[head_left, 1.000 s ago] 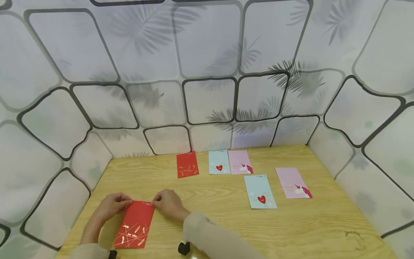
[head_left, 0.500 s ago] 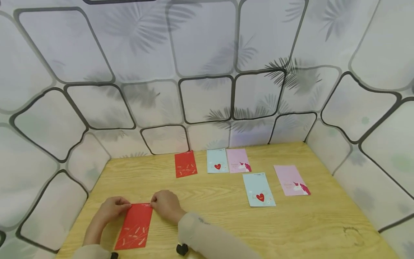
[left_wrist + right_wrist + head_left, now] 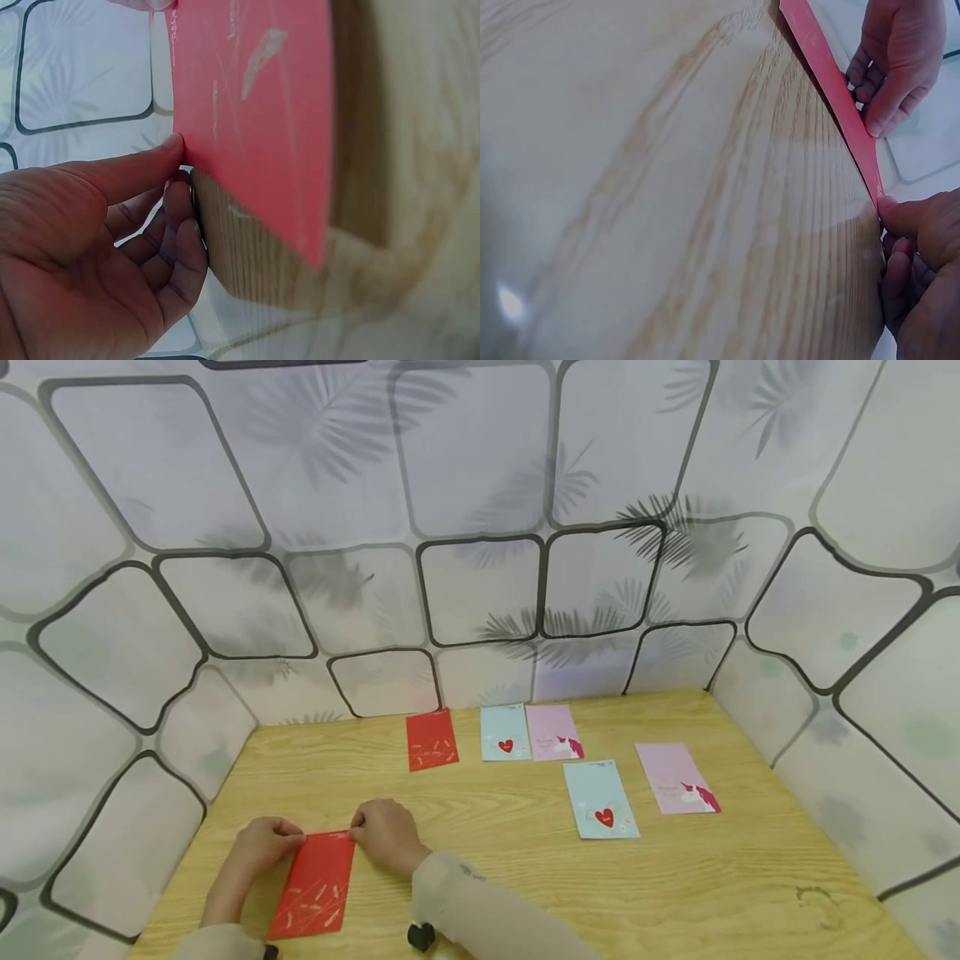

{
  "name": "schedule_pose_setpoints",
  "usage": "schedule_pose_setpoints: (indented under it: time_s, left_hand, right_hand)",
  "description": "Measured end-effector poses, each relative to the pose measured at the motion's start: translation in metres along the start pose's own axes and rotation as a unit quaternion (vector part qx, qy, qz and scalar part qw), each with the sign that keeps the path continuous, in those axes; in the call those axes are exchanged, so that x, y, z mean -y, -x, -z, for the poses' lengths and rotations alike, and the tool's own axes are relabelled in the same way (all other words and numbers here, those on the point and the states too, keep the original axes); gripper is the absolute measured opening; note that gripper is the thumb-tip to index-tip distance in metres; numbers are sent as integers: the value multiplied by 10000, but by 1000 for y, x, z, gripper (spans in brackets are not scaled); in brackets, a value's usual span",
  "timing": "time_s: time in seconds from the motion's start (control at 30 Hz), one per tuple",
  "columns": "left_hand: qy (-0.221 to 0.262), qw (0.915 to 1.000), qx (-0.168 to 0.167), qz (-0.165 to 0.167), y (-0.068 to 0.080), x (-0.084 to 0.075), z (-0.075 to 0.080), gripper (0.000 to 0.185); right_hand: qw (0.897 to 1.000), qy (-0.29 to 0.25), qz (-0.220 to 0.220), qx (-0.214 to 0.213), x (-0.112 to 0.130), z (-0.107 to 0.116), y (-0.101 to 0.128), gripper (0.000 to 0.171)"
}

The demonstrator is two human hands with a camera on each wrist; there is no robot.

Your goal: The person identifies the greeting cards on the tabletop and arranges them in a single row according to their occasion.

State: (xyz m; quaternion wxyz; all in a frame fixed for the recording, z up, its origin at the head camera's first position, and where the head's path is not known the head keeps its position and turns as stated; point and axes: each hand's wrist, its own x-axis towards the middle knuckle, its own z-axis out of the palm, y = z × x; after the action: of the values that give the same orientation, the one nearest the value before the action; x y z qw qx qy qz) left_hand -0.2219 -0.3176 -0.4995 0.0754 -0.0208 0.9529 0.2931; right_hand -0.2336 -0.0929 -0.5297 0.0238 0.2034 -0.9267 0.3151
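Near the tabletop's [image 3: 525,860] front-left corner lies the red envelope [image 3: 313,887], long axis front-to-back; left hand [image 3: 258,847] and right hand [image 3: 386,835] pinch its far corners (equally near).

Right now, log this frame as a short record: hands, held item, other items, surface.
left hand: pinches far left corner of the red envelope
right hand: pinches its far right corner
other items: small red envelope, two blue heart envelopes, two pink unicorn envelopes
surface: wooden table
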Motion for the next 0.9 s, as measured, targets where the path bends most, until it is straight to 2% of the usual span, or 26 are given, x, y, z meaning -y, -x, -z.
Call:
schedule_pose_setpoints:
  time_s: [0.3, 0.7, 0.8, 0.9]
  left_hand:
    - [51, 9998, -149, 119, 4, -6, -2, 19]
    - [56, 9996, -154, 222, 6, -8, -2, 17]
    - [66, 9995, -175, 243, 6, -8, -3, 17]
    - [61, 9994, -214, 259, 6, -9, -2, 18]
  right_hand:
    - [9999, -69, -142, 27, 0, -2, -2, 11]
    - [9998, -94, -157, 31, 1, 1, -1, 13]
    - [9990, -391, -212, 38, 0, 3, -1, 12]
    - [9941, -1031, -339, 46, -3, 3, -2, 14]
